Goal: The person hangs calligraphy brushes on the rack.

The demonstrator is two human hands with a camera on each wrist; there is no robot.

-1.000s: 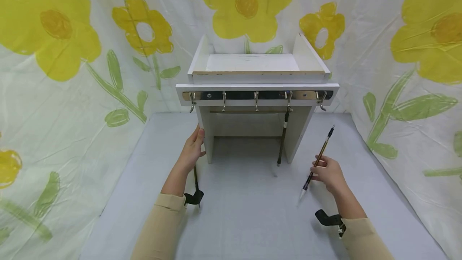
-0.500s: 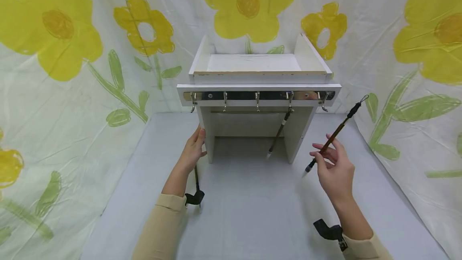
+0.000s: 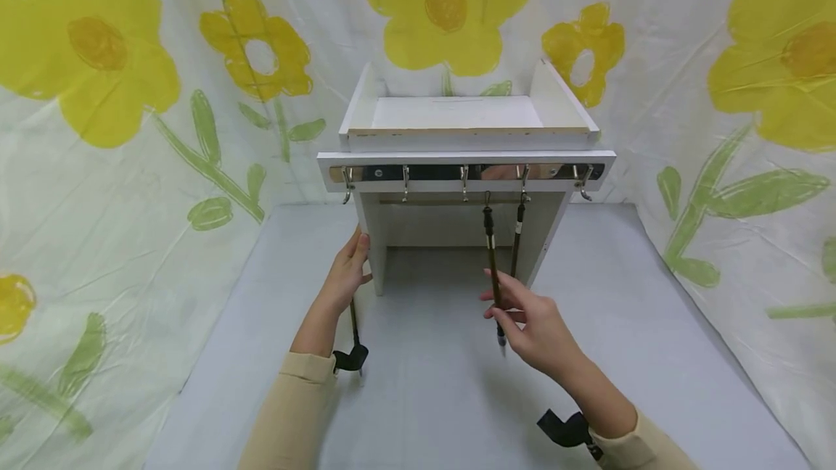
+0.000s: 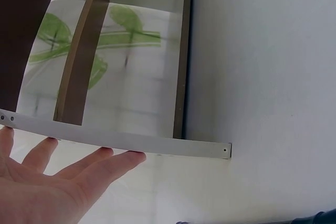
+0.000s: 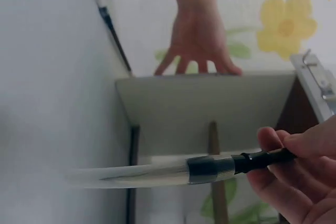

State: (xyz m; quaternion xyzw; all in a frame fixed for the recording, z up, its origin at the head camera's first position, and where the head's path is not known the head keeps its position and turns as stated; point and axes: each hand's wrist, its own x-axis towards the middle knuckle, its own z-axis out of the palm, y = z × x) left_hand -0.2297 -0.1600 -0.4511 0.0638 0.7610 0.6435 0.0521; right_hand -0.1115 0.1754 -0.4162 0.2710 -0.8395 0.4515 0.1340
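Observation:
My right hand [image 3: 535,321] pinches a calligraphy brush [image 3: 491,245] by its dark handle, white bristles down. The loop at its top sits just below the hook strip, between the middle hook [image 3: 464,183] and the fourth from the left. In the right wrist view the bristles [image 5: 131,176] point left. Behind it a second calligraphy brush [image 3: 518,231] hangs from the fourth hook [image 3: 524,181]. My left hand [image 3: 346,270] rests against the left side panel of the white rack [image 3: 375,245], its fingertips [image 4: 137,157] touching the panel with fingers spread and nearly straight.
Another brush [image 3: 355,321] lies on the white tabletop [image 3: 418,397] left of the rack, partly covered by the left arm. An open-topped tray section [image 3: 457,113] forms the rack's upper part. A flowered curtain [image 3: 163,187] surrounds the table.
My right hand has carried the brush from the table's right side leftward to the rack's front, turning it upright. The hanging brush has swung and straightened. The left hand stays in place.

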